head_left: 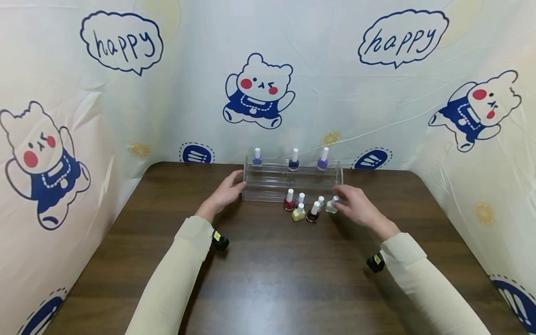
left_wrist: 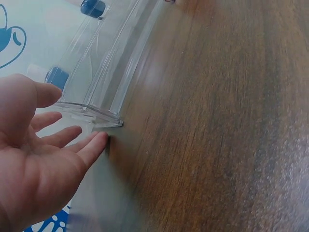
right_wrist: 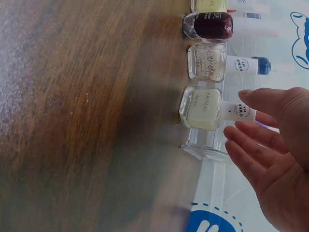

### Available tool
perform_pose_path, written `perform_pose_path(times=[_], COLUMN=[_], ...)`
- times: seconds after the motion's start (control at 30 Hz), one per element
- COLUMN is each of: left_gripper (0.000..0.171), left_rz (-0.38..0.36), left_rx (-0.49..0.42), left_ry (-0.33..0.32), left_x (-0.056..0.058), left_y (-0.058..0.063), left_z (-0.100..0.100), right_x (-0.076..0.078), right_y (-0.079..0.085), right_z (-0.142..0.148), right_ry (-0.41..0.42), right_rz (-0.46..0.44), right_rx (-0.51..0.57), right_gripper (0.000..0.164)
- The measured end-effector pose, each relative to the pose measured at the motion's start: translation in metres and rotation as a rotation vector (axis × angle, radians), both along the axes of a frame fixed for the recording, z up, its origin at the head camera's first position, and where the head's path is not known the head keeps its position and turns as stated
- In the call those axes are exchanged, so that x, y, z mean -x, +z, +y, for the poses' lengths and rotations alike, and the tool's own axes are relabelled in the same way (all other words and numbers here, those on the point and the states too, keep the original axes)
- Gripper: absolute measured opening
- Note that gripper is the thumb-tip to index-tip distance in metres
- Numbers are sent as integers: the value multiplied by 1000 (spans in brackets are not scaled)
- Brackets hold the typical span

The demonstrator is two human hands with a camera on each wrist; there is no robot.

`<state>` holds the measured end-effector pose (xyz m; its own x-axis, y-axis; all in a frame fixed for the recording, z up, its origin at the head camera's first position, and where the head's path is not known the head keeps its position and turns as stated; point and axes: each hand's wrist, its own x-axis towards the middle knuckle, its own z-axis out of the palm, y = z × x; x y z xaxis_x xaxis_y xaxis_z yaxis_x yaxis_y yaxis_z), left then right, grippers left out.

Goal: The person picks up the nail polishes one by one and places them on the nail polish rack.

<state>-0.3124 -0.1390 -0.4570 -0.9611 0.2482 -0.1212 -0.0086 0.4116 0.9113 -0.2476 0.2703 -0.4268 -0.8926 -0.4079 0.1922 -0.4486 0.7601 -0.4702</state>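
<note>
A clear stepped acrylic rack [head_left: 268, 181] stands at the back of the table. Beside its left end is my left hand [head_left: 228, 190], with the thumb near the top edge and loosely spread fingers along the outer side. My right hand [head_left: 355, 204] is at the rightmost nail polish bottle [right_wrist: 203, 108], a pale cream one standing upright on the table. Thumb and fingers lie around its white cap [right_wrist: 236, 111], the other fingers relaxed. Left of it are a clear speckled bottle [right_wrist: 207, 63], a dark red one [head_left: 312, 214], a yellow one [head_left: 298, 214] and a red one [head_left: 288, 203].
On the rack's top step stand a light blue bottle [head_left: 257, 160], a dark blue bottle [head_left: 294, 163] and a purple bottle [head_left: 322, 162]. Another small bottle [head_left: 300, 199] is partly hidden behind the yellow one. A printed cloth [head_left: 318, 107] hangs right behind the table.
</note>
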Motion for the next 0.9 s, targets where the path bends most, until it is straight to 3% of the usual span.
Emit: perform_pose_path(times=[0.47, 0.9], left_gripper=[53, 54], left_rz=[2, 22], left_rx=[-76, -60], left_ry=[-7, -29], left_x=[-2, -4], left_y=[-3, -4], left_z=[4, 4], right_x=[2, 5], right_y=[-3, -4], right_z=[-1, -3], right_ry=[5, -10], right_rz=[25, -11], right_rx=[-5, 19], right_gripper=[30, 23])
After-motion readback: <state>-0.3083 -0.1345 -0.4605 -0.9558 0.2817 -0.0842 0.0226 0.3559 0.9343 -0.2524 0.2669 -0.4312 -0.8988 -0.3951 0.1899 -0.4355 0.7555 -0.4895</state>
